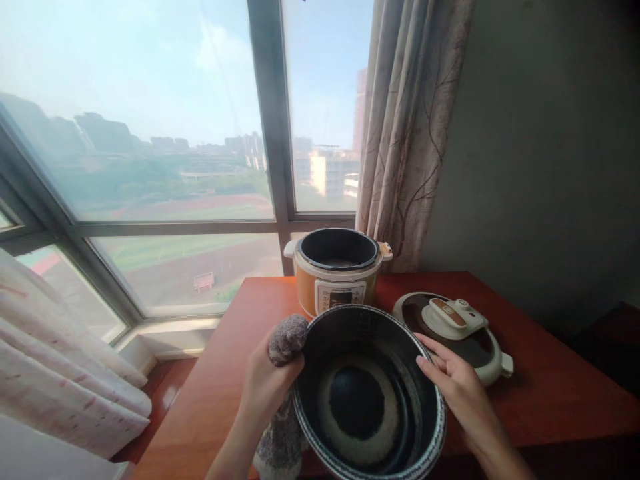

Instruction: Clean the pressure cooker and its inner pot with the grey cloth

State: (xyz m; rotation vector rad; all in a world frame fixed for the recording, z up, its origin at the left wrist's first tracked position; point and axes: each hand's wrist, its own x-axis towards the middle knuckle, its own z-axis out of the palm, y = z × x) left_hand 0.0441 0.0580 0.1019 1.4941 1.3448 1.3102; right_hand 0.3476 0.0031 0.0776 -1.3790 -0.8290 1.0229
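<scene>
My left hand (267, 383) grips a grey cloth (288, 338) against the inner pot (369, 393), held above the table (540, 373) before the cooker (336, 270); my right hand (457, 380), fingers open, steadies the rim; I should grip firmly

Your left hand (267, 383) presses a grey cloth (287, 339) against the rim of the dark inner pot (367, 393), while your right hand (457, 387) rests flat on the opposite rim. Behind it on the counter (550, 373) stand the open orange cooker (337, 270) and its lid (455, 327).
</scene>
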